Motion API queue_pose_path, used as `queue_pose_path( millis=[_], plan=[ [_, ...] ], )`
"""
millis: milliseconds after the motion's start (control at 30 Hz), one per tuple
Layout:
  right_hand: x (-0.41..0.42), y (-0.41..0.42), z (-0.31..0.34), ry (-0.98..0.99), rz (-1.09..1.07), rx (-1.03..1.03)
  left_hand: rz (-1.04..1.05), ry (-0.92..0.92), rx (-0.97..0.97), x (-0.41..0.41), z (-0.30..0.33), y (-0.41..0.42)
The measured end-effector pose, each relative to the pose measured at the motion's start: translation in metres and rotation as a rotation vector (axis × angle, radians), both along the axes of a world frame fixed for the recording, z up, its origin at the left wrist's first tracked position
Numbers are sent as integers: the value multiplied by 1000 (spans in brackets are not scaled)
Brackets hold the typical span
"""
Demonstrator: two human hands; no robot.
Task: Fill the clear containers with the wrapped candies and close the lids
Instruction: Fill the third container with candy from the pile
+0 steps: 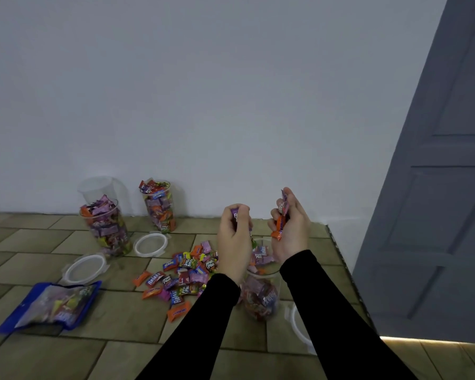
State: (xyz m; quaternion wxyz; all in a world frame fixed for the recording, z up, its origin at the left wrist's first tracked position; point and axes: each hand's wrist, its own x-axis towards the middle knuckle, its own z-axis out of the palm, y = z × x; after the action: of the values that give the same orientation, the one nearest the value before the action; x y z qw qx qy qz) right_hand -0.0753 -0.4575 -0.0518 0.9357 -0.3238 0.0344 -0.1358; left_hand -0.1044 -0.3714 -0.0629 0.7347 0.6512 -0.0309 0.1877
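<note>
A clear container (261,294), partly filled with wrapped candies, stands between my forearms. My left hand (234,237) hovers over its mouth, shut on purple wrapped candies. Just to the right, my right hand (291,229) is shut on orange and purple candies, above the container's rim. A loose pile of wrapped candies (181,275) lies on the tabletop left of the container. Two full clear containers (106,229) (159,207) stand open near the wall. An empty clear container (98,187) stands behind the left one.
Two white lids (150,244) (85,268) lie near the full containers, and a third lid (299,327) lies by my right forearm. A blue candy bag (50,305) lies at the left. The table's right edge (346,267) runs beside a grey door (436,215).
</note>
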Motion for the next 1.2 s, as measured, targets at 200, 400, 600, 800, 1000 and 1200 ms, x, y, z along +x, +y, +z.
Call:
queue_pose_path(
  millis=[200, 400, 600, 800, 1000, 1200],
  plan=[
    [1, 2, -2, 0, 8, -3, -35, 1, 13, 2, -4, 2],
    [0, 3, -3, -1, 8, 5, -107, -42, -65, 1, -6, 4],
    [-1, 1, -4, 5, 10, 17, -186, -68, -90, 2, -11, 12],
    [-1, 2, -3, 13, 3, 9, -221, -112, -99, 0, -15, 14],
    [-3, 2, -2, 18, 15, 5, -82, -133, -104, 2, -33, 7],
    [-2, 3, -3, -13, 46, -45, -291, 231, -208, 4, -52, 10]
  ],
)
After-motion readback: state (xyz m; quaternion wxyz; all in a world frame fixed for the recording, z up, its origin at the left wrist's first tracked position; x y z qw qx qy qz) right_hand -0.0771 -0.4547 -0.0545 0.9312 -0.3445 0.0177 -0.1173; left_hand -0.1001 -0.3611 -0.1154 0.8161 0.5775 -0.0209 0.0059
